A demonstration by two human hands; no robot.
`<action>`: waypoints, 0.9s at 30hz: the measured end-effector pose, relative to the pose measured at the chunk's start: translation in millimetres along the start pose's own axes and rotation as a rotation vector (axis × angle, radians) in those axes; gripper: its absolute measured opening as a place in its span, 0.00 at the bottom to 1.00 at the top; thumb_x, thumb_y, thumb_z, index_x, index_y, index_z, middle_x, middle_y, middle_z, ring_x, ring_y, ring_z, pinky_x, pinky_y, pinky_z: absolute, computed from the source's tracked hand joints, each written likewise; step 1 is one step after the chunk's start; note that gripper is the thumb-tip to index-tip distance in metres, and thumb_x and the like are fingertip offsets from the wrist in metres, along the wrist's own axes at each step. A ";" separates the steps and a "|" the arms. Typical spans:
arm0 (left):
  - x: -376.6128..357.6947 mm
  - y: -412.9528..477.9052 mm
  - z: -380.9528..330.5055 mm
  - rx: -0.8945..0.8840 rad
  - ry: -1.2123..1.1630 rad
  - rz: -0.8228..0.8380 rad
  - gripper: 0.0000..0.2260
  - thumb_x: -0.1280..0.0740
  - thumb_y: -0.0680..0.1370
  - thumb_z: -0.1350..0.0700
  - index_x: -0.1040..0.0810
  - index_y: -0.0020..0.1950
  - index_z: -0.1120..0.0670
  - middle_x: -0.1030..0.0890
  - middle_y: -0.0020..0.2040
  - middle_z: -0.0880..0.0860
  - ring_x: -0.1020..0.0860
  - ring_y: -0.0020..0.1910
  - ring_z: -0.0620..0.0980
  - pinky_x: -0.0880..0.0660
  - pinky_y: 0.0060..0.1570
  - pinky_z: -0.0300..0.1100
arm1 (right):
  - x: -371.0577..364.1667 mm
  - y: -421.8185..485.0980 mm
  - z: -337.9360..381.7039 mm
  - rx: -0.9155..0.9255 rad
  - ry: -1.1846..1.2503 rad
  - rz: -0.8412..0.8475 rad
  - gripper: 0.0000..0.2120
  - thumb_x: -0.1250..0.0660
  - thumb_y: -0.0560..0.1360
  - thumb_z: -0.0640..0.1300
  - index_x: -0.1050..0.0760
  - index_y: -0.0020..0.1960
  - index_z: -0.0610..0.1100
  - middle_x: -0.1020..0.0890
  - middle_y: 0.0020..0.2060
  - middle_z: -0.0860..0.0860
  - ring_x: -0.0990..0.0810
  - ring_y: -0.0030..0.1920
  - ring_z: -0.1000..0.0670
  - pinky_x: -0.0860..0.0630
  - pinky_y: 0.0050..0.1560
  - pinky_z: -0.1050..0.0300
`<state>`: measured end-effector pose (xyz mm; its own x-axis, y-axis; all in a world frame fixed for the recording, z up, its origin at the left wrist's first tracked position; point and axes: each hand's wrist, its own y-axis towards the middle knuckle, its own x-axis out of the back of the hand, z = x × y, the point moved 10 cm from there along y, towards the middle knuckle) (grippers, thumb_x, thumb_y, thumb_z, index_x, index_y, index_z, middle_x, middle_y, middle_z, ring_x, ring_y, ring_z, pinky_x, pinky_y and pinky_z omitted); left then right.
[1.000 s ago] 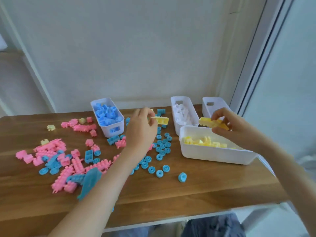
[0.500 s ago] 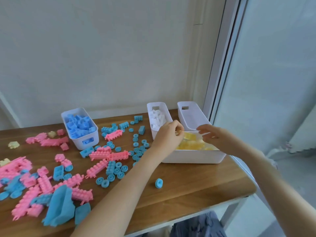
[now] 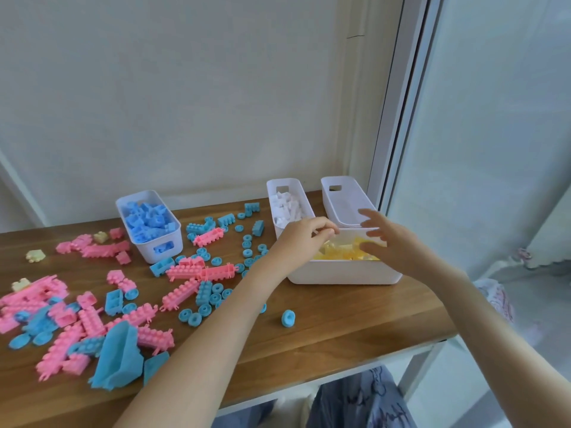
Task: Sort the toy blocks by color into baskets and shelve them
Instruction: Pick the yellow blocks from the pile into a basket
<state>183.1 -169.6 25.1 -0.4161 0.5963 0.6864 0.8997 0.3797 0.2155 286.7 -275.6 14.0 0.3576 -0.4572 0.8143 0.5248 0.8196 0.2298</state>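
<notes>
One yellow-block basket (image 3: pixel 343 271), long axis left-right, lies under left hand (image 3: pixel 304 239), curled, hold unclear, and right hand (image 3: pixel 389 242), splayed.

left hand (image 3: pixel 304 236) curled over basket (image 3: pixel 343 273) of yellow blocks (image 3: pixel 346 253) | right hand (image 3: pixel 386 242) spread beside it

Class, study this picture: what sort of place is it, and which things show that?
Probably a room in a home, perhaps a play corner: a wooden table strewn with toy blocks, white sorting baskets, and a tall glass door.
</notes>
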 end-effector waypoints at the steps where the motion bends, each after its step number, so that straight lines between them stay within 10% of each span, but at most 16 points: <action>1: -2.9 -0.9 2.9 0.013 0.024 0.036 0.12 0.42 0.82 0.54 0.23 0.62 0.48 0.21 0.60 0.47 0.25 0.56 0.43 0.31 0.48 0.29 | 1.9 -2.1 3.2 0.008 0.063 -0.013 0.31 0.33 0.76 0.44 0.42 0.74 0.54 0.28 0.59 0.56 0.26 0.57 0.54 0.31 0.58 0.60; 7: 2.9 -8.9 24.6 0.076 0.228 0.028 0.16 0.44 0.83 0.56 0.29 0.69 0.45 0.19 0.57 0.45 0.32 0.67 0.52 0.41 0.71 0.51 | 1.4 -6.6 43.3 0.148 -0.038 -0.095 0.28 0.37 0.77 0.46 0.45 0.74 0.54 0.24 0.60 0.55 0.23 0.57 0.56 0.26 0.59 0.60; 10: 32.6 -24.2 25.7 0.068 0.228 -0.116 0.15 0.41 0.82 0.55 0.29 0.69 0.47 0.19 0.57 0.48 0.26 0.60 0.49 0.30 0.58 0.42 | -8.1 -9.1 71.5 0.211 -0.064 -0.100 0.24 0.37 0.78 0.43 0.40 0.72 0.50 0.25 0.53 0.56 0.26 0.49 0.60 0.29 0.51 0.73; 15: 78.6 -61.3 32.5 0.098 0.287 -0.265 0.12 0.40 0.81 0.55 0.26 0.64 0.52 0.19 0.54 0.50 0.23 0.39 0.43 0.25 0.46 0.39 | -49.7 1.6 131.2 0.362 -0.075 -0.036 0.18 0.40 0.79 0.41 0.33 0.68 0.48 0.23 0.58 0.51 0.23 0.52 0.54 0.24 0.53 0.56; 22: 146.0 -136.0 83.1 0.268 0.462 -0.306 0.16 0.38 0.79 0.54 0.29 0.66 0.54 0.21 0.58 0.54 0.25 0.58 0.54 0.30 0.58 0.51 | -133.0 25.3 241.4 0.570 0.012 0.137 0.17 0.37 0.77 0.38 0.30 0.65 0.42 0.25 0.59 0.47 0.24 0.58 0.48 0.28 0.57 0.55; 27: 222.4 -230.6 141.1 0.436 0.117 -0.582 0.16 0.39 0.81 0.54 0.33 0.68 0.49 0.20 0.55 0.45 0.24 0.57 0.45 0.31 0.54 0.37 | -186.3 29.0 310.7 0.716 0.018 0.295 0.18 0.38 0.77 0.40 0.32 0.67 0.45 0.25 0.61 0.48 0.25 0.58 0.49 0.34 0.53 0.66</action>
<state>-135.6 -24.8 30.0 -0.7719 0.1423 0.6197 0.3926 0.8733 0.2886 -4.7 -59.3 34.6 0.4210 -0.1862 0.8877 -0.2189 0.9289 0.2987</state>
